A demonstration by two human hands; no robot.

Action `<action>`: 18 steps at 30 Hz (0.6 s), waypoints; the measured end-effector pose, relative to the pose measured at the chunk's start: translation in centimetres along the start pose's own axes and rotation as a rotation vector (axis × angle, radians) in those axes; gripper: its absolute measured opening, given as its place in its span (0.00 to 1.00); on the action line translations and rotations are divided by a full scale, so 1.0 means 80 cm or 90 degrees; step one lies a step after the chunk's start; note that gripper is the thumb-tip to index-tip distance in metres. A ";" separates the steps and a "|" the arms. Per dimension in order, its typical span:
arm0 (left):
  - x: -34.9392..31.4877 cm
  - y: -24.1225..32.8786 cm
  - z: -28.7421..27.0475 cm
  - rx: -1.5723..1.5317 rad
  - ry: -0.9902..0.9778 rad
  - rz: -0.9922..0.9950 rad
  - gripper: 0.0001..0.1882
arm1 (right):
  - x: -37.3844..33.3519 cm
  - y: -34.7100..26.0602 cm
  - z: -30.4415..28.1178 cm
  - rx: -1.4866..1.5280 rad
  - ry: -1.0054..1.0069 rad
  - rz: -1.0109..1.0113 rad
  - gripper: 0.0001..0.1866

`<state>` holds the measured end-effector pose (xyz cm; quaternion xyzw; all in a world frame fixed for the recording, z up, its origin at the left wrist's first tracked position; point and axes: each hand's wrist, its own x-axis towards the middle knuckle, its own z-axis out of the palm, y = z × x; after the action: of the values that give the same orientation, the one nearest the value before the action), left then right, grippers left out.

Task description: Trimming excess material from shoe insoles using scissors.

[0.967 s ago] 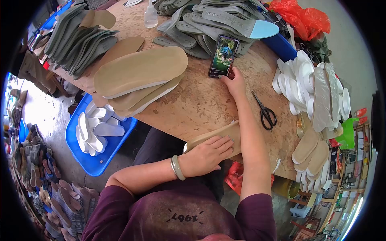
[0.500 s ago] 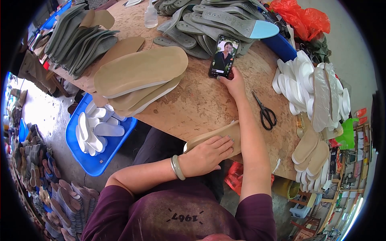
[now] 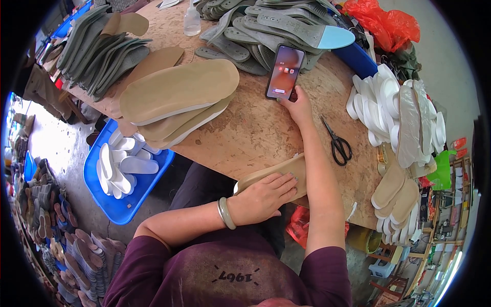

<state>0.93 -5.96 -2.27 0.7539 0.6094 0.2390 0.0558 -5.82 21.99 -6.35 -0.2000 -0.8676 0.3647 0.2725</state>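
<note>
My left hand (image 3: 266, 197), a pale bangle on its wrist, lies flat with fingers stretched across a tan insole (image 3: 255, 177) at the table's near edge. My right forearm passes over the insole's right end and hides it. Farther up the table, my right hand (image 3: 296, 105) grips the lower end of a black smartphone (image 3: 285, 73), its thumb at the bottom of the screen and a finger along the right edge. The lit screen shows a few small icons on a reddish background. Behind the phone rises a heap of grey insoles (image 3: 250, 30).
Stacked tan insoles (image 3: 179, 92) lie left of the phone, with grey ones (image 3: 97, 56) behind. Black scissors (image 3: 337, 143) rest right of my forearm. White shoe pieces (image 3: 378, 102) pile up at the right. A blue tub (image 3: 120, 215) stands low on the left.
The phone screen has gone from a picture of a person to a view with small icons. Both hands and the insole have stayed in place.
</note>
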 end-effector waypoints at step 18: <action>0.001 0.000 0.001 -0.007 0.001 -0.001 0.37 | 0.010 0.020 0.004 -0.018 0.076 0.021 0.25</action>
<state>0.98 -5.86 -2.29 0.7531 0.6085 0.2430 0.0591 -6.41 23.26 -7.46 -0.2392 -0.8517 0.3442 0.3146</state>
